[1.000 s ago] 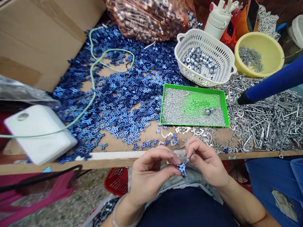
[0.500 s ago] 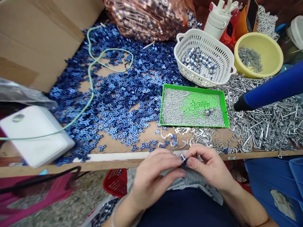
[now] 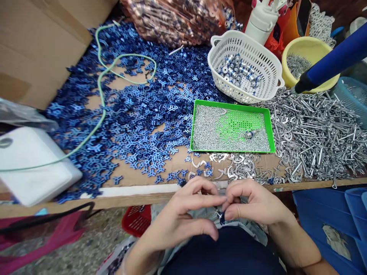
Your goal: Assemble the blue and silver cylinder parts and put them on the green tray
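Note:
Just over my lap, at the table's front edge, my right hand pinches a small dark blue three-armed piece between thumb and fingers. A thin silver pin sticks out of it to the left. My left hand is beside it, thumb spread away from the fingers, its index fingertip meeting the right hand's fingers. Nothing shows in the left hand's grip. Beyond the hands lies a green tray of tiny silver parts with one metal cylinder on them. Curved silver clips are scattered before the tray.
Blue three-armed pieces cover the left of the table; silver eye bolts are heaped right. A white basket and yellow bowl stand behind. A blue screwdriver-like tool hangs at right. A green cord crosses the left.
My left thumb has moved away from the blue piece, and the piece is lower, tilted in my right hand. The blue tool has swung up. The view has shifted slightly.

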The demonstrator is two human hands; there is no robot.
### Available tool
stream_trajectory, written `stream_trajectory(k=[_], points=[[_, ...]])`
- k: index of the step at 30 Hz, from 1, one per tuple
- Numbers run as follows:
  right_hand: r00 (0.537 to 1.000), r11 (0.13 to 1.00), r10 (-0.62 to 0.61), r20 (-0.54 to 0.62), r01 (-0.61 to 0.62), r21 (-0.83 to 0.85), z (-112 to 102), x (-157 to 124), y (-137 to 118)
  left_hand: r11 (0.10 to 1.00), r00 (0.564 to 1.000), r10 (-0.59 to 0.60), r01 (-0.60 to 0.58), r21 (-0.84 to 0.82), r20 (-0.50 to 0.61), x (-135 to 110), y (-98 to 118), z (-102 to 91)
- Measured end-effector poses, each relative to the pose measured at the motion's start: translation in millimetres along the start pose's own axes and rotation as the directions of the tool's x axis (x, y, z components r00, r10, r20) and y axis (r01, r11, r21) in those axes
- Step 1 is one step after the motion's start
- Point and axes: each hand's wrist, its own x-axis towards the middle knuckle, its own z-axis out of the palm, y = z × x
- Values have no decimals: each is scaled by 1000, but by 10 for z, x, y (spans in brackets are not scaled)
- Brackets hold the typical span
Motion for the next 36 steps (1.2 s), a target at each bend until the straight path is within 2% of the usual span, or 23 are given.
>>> stream_trajectory(k=[4,7,8,9,10,12,13,14,16,18,20,21,23,25,26,28,30,31,33,36], points=[[1000,999,-10,15,9,49,19,16,-20,999,999,19,-20,-28,-26,43,13,11],[1000,992,-11,13,9,126,12,33,-2,1000,993,26,-27,-10,-114,46,12,25],[999,994,-11,-42,16,109,-5,40,16,1000,988,24,-25,-3,-153,38,6,28],[989,999,-19,-145,26,44,-29,50,42,1000,981,19,-20,0,-191,26,-2,30],[957,997,-46,-286,25,-75,-59,61,75,1000,974,12,-13,-3,-225,13,-12,30],[822,919,-178,-541,-57,-390,-119,91,163,1000,963,-4,-2,-22,-269,-15,-32,31],[762,843,-259,-593,-121,-524,-142,110,214,999,959,-10,1,-33,-282,-27,-41,32],[734,762,-323,-597,-173,-624,-156,133,267,999,957,-14,2,-43,-289,-35,-47,35],[741,629,-375,-557,-239,-740,-157,185,366,998,955,-21,4,-56,-297,-41,-53,44],[746,552,-383,-545,-288,-783,-132,236,442,997,953,-32,11,-70,-302,-41,-53,57],[727,541,-391,-564,-314,-780,-101,263,478,996,951,-43,18,-85,-307,-39,-53,70],[714,567,-401,-574,-299,-768,-87,260,476,995,949,-51,23,-95,-313,-39,-54,77],[685,663,-439,-581,-189,-724,-61,211,428,991,945,-71,30,-130,-321,-36,-59,88],[684,756,-472,-557,-10,-654,-35,109,321,981,942,-93,30,-194,-324,-22,-64,96],[700,787,-481,-527,80,-612,-22,48,249,972,941,-104,28,-233,-321,-9,-64,98],[761,815,-492,-423,232,-531,0,-65,93,951,943,-133,34,-309,-305,25,-59,102],[804,800,-529,-272,365,-476,8,-134,-43,928,946,-174,64,-367,-274,63,-46,105],[806,781,-557,-200,426,-458,7,-147,-93,917,947,-197,87,-388,-253,80,-39,107],[771,725,-627,-108,527,-444,-2,-136,-147,897,950,-226,117,-426,-215,102,-28,113],[710,661,-698,-95,589,-465,-7,-85,-138,872,960,-223,119,-474,-169,105,-30,127]])
